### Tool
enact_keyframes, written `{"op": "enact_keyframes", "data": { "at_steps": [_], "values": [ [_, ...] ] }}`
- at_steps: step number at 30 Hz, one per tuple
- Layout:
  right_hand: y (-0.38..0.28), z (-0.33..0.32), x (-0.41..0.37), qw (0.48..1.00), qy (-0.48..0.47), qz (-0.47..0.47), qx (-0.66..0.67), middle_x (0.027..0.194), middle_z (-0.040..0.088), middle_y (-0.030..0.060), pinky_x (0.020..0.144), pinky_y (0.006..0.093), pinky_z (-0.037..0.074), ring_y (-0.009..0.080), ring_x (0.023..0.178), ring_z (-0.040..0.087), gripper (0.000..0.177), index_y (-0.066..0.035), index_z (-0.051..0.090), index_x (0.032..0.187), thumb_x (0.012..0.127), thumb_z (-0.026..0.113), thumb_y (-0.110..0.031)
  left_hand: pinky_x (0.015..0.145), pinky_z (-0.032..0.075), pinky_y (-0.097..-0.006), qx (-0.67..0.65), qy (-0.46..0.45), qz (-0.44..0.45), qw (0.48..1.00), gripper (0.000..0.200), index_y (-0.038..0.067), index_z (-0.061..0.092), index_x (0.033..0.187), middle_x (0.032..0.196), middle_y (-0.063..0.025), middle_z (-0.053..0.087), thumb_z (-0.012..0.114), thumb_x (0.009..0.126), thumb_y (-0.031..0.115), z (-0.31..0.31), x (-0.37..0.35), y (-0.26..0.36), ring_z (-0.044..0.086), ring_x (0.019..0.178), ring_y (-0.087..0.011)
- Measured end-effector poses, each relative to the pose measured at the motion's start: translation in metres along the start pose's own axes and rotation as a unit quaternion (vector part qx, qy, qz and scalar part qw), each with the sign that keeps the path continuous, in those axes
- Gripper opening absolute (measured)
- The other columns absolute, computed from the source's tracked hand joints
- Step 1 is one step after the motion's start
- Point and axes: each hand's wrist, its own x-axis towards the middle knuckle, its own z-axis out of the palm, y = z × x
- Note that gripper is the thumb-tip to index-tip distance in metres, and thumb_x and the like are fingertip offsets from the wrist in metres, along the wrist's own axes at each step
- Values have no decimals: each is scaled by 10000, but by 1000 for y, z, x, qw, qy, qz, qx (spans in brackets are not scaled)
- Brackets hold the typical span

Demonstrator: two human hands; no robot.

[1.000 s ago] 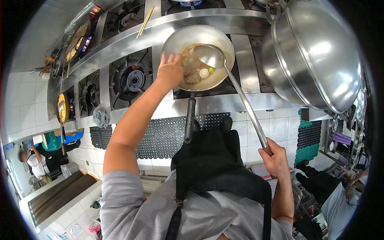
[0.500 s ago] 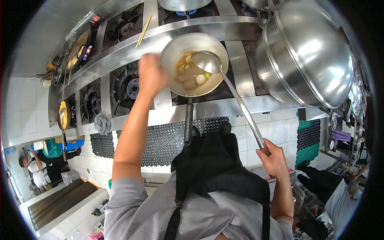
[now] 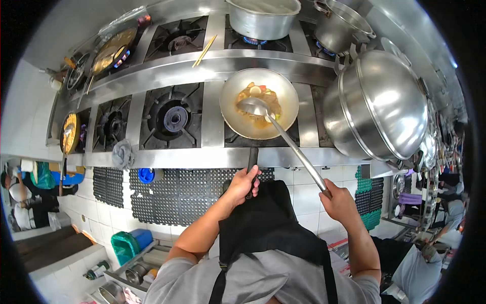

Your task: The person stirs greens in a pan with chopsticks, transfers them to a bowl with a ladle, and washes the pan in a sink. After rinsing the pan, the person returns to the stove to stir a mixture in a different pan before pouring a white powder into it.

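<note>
A steel pan with food in broth sits on a burner of the long steel stove. My left hand grips the pan's black handle near the stove's front edge. My right hand holds the long handle of a steel ladle, whose bowl rests in the pan over the food.
A big domed steel steamer stands right of the pan. An unlit burner lies to the left, with chopsticks on the ledge and pots at the back. Black floor mats lie below. Other people stand at the far left and right.
My left hand has left the pan's rim, come back toward me and taken hold of the pan's handle. The ladle has shifted lower in the pan. The view has tilted.
</note>
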Motion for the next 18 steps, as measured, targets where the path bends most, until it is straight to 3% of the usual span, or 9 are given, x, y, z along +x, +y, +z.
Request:
{"op": "enact_keyframes", "data": {
  "at_steps": [5, 9, 12, 15, 17, 18],
  "values": [
    [-2, -18, -3, 998, -55, 27, 24, 680, 616, 203, 592, 481, 476, 421, 666, 617, 366, -25, 558, 1139, 805, 649, -143, 435, 395, -294, -19, 28, 18, 999, 390, 16, 508, 1028, 618, -23, 466, 491, 992, 403, 9, -12, 4, 436, 458, -137],
    [42, -13, 23, 997, -20, -60, -39, 671, 607, 189, 591, 475, 465, 432, 659, 605, 334, -48, 577, 1113, 800, 651, -136, 420, 379, -282, -10, 32, 25, 999, 397, 19, 522, 1072, 610, -23, 470, 495, 988, 406, 12, -8, 0, 438, 440, -137],
    [50, -37, 29, 997, -54, -55, 0, 727, 614, 204, 635, 472, 472, 431, 716, 609, 359, -33, 566, 1134, 795, 642, -124, 401, 377, -274, 3, 48, 44, 998, 423, 11, 529, 1093, 609, -25, 486, 477, 992, 419, 15, -6, -4, 443, 429, -134],
    [77, -30, 44, 996, -52, -60, 37, 804, 618, 249, 698, 473, 482, 440, 792, 611, 435, -7, 544, 1207, 792, 630, -104, 423, 469, -278, -42, 77, 64, 994, 409, 23, 520, 1065, 706, -105, 617, 441, 1004, 420, 15, -11, -5, 543, 470, -166],
    [99, -7, 60, 978, 59, -193, 54, 813, 614, 266, 725, 468, 488, 452, 812, 612, 500, -8, 515, 1271, 789, 624, -81, 543, 526, -337, -101, 93, 85, 987, 504, 30, 511, 1157, 906, -152, 636, 395, 997, 493, 7, -22, -13, 610, 622, -197],
    [103, -2, 66, 977, 53, -197, 56, 813, 614, 266, 725, 468, 488, 452, 812, 612, 500, -8, 515, 1271, 789, 624, -81, 591, 530, -347, -108, 132, 102, 980, 528, 33, 493, 1204, 974, -155, 623, 408, 988, 507, -2, -26, -24, 618, 683, -209]
  ]
}}
